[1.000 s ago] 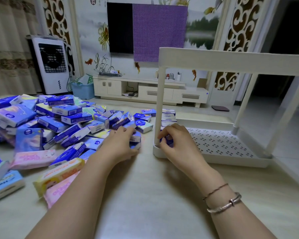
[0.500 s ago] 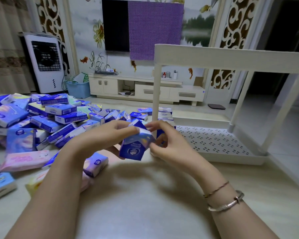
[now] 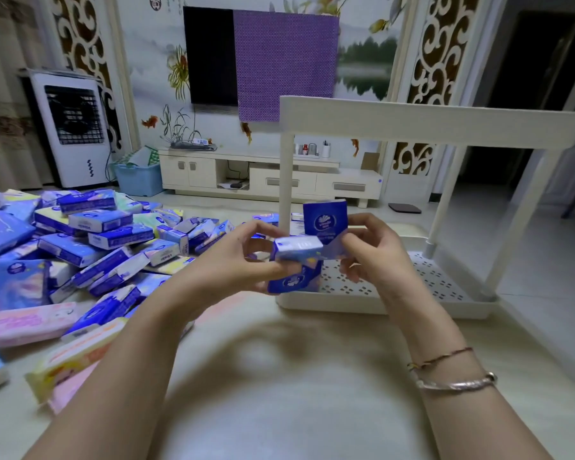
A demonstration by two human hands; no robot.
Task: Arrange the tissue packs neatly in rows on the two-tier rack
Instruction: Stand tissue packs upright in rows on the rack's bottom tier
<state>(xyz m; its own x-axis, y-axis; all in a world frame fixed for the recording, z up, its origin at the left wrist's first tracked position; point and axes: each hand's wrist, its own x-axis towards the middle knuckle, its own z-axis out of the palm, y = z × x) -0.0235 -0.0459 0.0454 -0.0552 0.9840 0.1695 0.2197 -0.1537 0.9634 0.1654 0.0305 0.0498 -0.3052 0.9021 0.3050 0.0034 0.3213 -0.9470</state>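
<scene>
Both hands raised, left hand (image 3: 243,260) pinching pale pack (image 3: 297,249), right hand (image 3: 375,257) gripping blue pack (image 3: 325,220)

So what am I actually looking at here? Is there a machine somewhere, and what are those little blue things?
There is no machine. A person wears a camera on the head, so the one picture looks forward and down at their own two hands. The left hand and the right hand together hold a few small blue tissue packs in front of a white two-tier rack. How many packs exactly is hard to tell, as they overlap. One of the packs stands upright behind the others. To the left lies a big loose pile of tissue packs, mostly blue, some pink and yellow. The rack's perforated lower shelf looks mostly bare. All of it rests on a pale surface.
</scene>
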